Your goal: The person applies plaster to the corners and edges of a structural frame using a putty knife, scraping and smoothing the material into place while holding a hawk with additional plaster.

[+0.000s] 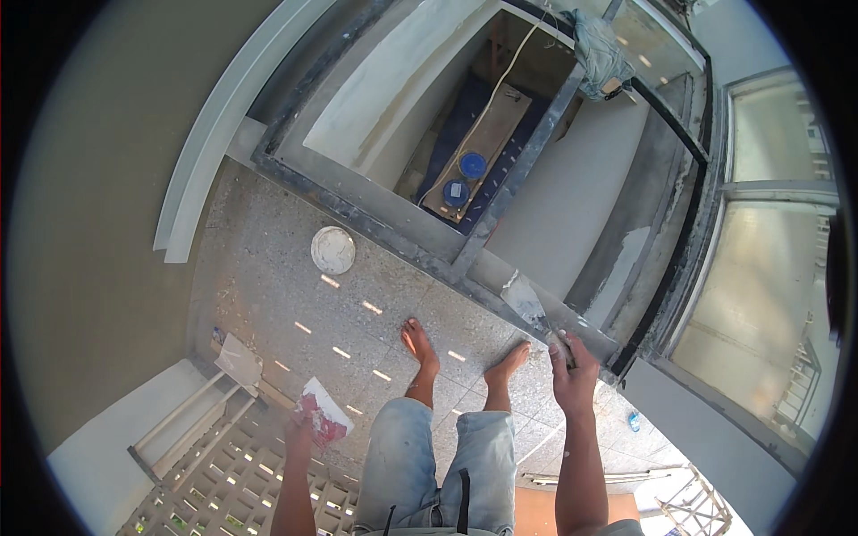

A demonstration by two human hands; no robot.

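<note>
Right hand (573,373) grip closed round trowel (531,305); left hand (299,435) holds hawk (323,413).

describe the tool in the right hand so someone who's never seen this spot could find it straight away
Start at the dark metal frame edging the speckled floor. Near its right end, the right hand grips a trowel whose flat blade lies against the frame. Its pale, plaster-smeared blade sets it apart from the stained board in the left hand.

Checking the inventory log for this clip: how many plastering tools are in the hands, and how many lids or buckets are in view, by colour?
Trowel in right hand: 1
Plaster board in left hand: 1
White bucket on terrazzo: 1
Blue lids below: 2
Total: 5
</note>
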